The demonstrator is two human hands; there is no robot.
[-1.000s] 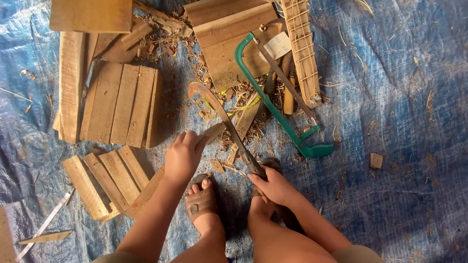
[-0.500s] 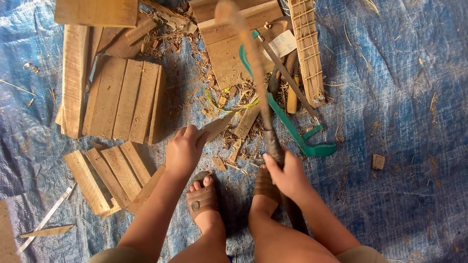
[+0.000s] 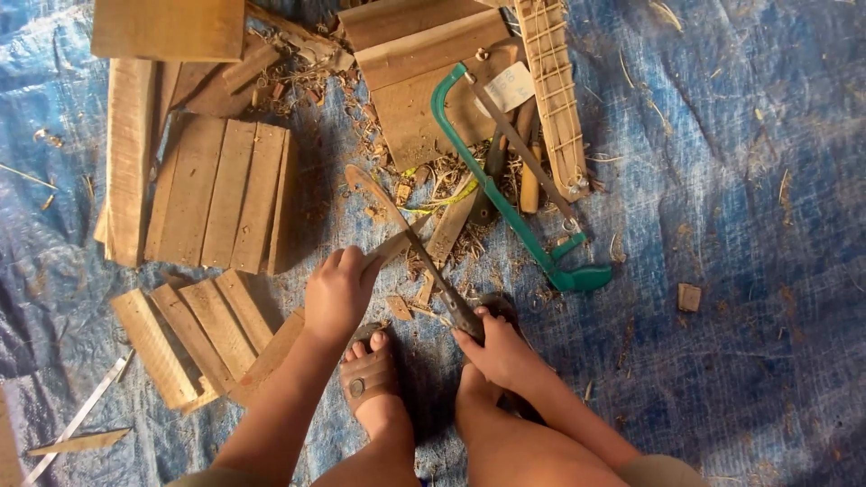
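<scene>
My left hand [image 3: 338, 293] grips the near end of a thin wooden strip [image 3: 397, 245] that rests on the blue tarp. My right hand [image 3: 498, 350] is closed around the handle of a long curved chopping knife [image 3: 401, 225]. Its blade lies down across the strip, tip pointing up and left. My two sandalled feet [image 3: 370, 374] stand just below the hands. Wood chips and shavings [image 3: 424, 189] litter the tarp around the blade.
A green-framed hacksaw [image 3: 505, 194] lies to the right of the knife. Stacked wooden slats [image 3: 221, 194] and planks [image 3: 419, 68] sit left and above. More short slats [image 3: 189, 334] lie at lower left. A blue tarp [image 3: 740, 225] covers the floor.
The knife swung up high half a second ago and has come back down onto the strip. My left hand has held the strip throughout.
</scene>
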